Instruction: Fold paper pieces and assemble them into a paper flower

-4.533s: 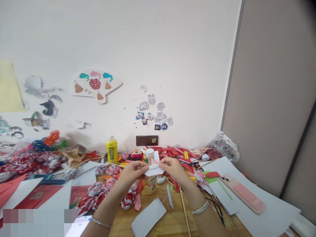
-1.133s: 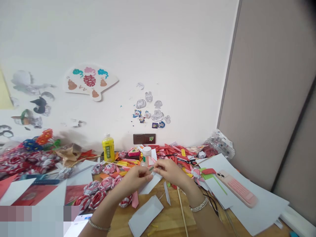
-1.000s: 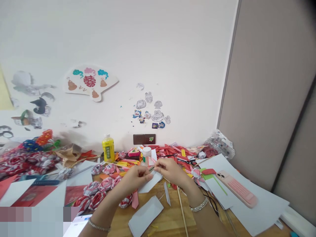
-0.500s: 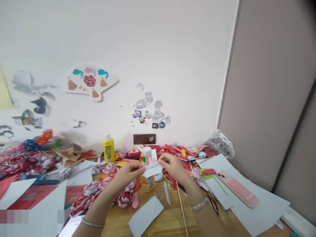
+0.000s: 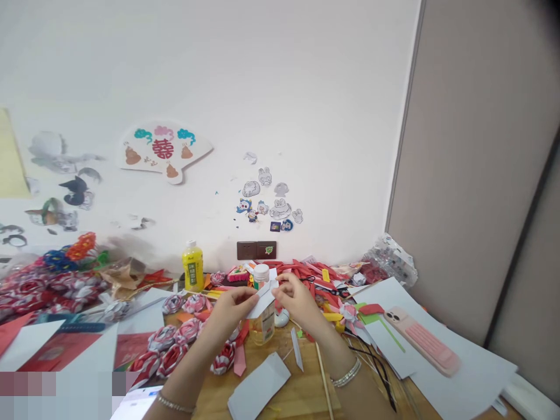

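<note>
A small white paper strip [image 5: 263, 301], folded along its upper edge, is held up between my two hands in front of a clear bottle [image 5: 262, 332] with a white cap. My left hand [image 5: 234, 306] pinches its left end with thumb and fingers. At the other end, my right hand [image 5: 295, 294] grips the folded edge near the top corner. Below them on the wooden table lies a stack of white paper pieces [image 5: 259, 386]. A narrow folded white strip [image 5: 297, 350] and a thin wooden stick [image 5: 324, 382] are to its right.
Red-and-white ribbon roses [image 5: 172, 359] crowd the left side, near a yellow bottle [image 5: 193, 267]. Red strips [image 5: 301, 270] are heaped along the wall. On the right, a pink phone [image 5: 422, 341] rests on large white sheets [image 5: 472, 388]. A lit screen [image 5: 135, 402] shows at lower left.
The paper strip has tilted, its right end now higher, and my right hand has come closer to my left. The view has shifted slightly.
</note>
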A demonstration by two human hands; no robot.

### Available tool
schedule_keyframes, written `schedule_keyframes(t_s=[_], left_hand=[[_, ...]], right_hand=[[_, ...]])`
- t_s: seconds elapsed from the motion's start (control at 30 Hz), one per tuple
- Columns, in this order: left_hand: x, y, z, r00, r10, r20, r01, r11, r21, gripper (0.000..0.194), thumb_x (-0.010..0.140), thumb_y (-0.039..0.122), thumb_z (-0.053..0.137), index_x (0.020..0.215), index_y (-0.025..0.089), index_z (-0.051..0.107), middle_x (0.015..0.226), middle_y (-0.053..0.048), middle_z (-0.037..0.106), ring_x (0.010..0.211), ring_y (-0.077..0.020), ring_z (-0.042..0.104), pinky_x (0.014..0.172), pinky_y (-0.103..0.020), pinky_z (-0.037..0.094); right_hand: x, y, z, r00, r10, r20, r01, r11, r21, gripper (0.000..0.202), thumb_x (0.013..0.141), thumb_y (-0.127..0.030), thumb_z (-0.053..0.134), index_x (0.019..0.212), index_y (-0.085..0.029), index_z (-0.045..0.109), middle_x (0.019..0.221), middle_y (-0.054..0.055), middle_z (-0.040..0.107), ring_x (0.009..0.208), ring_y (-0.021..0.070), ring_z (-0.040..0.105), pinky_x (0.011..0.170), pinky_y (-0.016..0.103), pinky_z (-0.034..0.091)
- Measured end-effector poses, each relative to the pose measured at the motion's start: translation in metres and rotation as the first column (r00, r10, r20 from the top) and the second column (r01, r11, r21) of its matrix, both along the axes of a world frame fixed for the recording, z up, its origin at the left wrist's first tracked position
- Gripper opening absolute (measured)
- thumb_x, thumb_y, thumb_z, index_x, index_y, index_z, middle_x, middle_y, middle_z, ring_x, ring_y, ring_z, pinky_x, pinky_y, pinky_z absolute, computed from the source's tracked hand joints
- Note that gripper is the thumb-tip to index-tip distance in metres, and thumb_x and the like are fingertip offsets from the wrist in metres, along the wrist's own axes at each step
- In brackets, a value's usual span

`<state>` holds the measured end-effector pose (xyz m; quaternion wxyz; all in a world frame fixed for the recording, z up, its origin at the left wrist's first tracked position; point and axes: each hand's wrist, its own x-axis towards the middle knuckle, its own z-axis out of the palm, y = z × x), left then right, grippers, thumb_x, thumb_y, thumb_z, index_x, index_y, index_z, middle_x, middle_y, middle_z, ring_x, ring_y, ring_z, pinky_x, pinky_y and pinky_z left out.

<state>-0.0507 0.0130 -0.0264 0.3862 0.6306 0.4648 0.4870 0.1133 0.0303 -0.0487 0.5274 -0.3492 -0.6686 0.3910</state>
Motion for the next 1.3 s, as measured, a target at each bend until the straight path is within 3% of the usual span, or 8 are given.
schedule_keyframes(t_s=[0.17,0.47,0.63,0.73,0.93,1.07,1.17,1.3], left_hand=[[0.008,-0.002,-0.002,0.980,0.088,0.178,-0.085,0.996,-0.024,0.026,0.053,0.036,0.069,0.067,0.015,0.067,0.062,-0.002,0.067,0.059,-0.0177,0.058,0.057,-0.027,0.043],[0.011,0.003,-0.013,0.915,0.139,0.378,-0.139,0.990,-0.028,0.029,0.054,0.036,0.071,0.071,0.015,0.061,0.066,-0.003,0.067,0.064,-0.0171,0.061,0.061,-0.027,0.047],[0.016,0.002,-0.013,0.897,0.083,0.434,-0.066,0.996,-0.055,0.025,0.057,0.032,0.071,0.068,0.014,0.058,0.063,-0.002,0.066,0.062,-0.0152,0.062,0.064,-0.027,0.050],[0.011,0.000,-0.006,0.896,0.056,0.441,-0.040,0.998,-0.045,0.031,0.058,0.033,0.071,0.080,0.015,0.058,0.062,0.000,0.066,0.058,-0.0147,0.063,0.061,-0.028,0.051],[0.002,0.000,0.000,0.948,0.020,0.318,-0.021,1.000,0.001,0.029,0.059,0.033,0.071,0.079,0.015,0.061,0.060,0.002,0.066,0.052,-0.0120,0.060,0.054,-0.023,0.050],[0.001,0.001,-0.004,0.957,-0.064,0.284,0.072,0.997,-0.017,0.035,0.064,0.034,0.068,0.093,0.015,0.062,0.053,0.002,0.063,0.044,-0.0095,0.054,0.045,-0.020,0.045],[-0.001,0.002,-0.007,0.933,-0.111,0.343,0.131,0.991,-0.035,0.039,0.067,0.032,0.067,0.101,0.016,0.060,0.055,0.001,0.064,0.045,-0.0089,0.054,0.046,-0.019,0.044],[-0.001,0.002,-0.009,0.893,-0.136,0.429,0.165,0.986,-0.031,0.029,0.066,0.030,0.068,0.091,0.016,0.064,0.055,0.001,0.064,0.047,-0.0094,0.054,0.047,-0.020,0.044]], right_hand=[[-0.010,0.003,-0.009,0.997,-0.014,-0.079,0.008,0.997,-0.077,0.047,0.071,-0.028,0.060,0.109,-0.019,0.036,0.075,-0.001,0.058,0.056,0.0122,0.056,0.057,0.026,0.044],[-0.022,-0.006,-0.008,0.995,0.071,-0.067,-0.078,0.990,-0.114,0.025,0.069,-0.026,0.061,0.090,-0.017,0.052,0.069,0.000,0.060,0.063,0.0148,0.059,0.061,0.027,0.045],[-0.017,-0.005,-0.003,0.991,0.064,-0.117,-0.071,0.996,-0.057,0.013,0.070,-0.023,0.058,0.080,-0.016,0.057,0.066,0.000,0.058,0.060,0.0132,0.056,0.056,0.024,0.044],[-0.005,-0.002,0.001,0.993,0.091,-0.071,-0.094,0.995,-0.039,0.012,0.071,-0.020,0.055,0.080,-0.015,0.059,0.063,-0.001,0.055,0.056,0.0107,0.052,0.051,0.021,0.042],[0.010,0.001,0.003,0.985,0.163,-0.051,-0.164,0.986,-0.023,0.018,0.075,-0.026,0.055,0.087,-0.014,0.059,0.062,-0.001,0.056,0.053,0.0098,0.053,0.050,0.021,0.042],[0.011,-0.001,0.005,0.977,0.175,-0.119,-0.177,0.984,-0.011,0.023,0.074,-0.031,0.058,0.091,-0.014,0.059,0.063,-0.001,0.056,0.052,0.0097,0.053,0.049,0.022,0.043],[0.011,-0.004,0.007,0.969,0.175,-0.175,-0.182,0.983,-0.020,0.027,0.073,-0.031,0.060,0.095,-0.015,0.060,0.062,-0.001,0.056,0.051,0.0097,0.053,0.048,0.022,0.043],[0.010,-0.006,0.009,0.954,0.179,-0.240,-0.192,0.981,-0.033,0.025,0.072,-0.029,0.060,0.093,-0.015,0.061,0.057,-0.002,0.056,0.050,0.0096,0.052,0.048,0.022,0.043]])
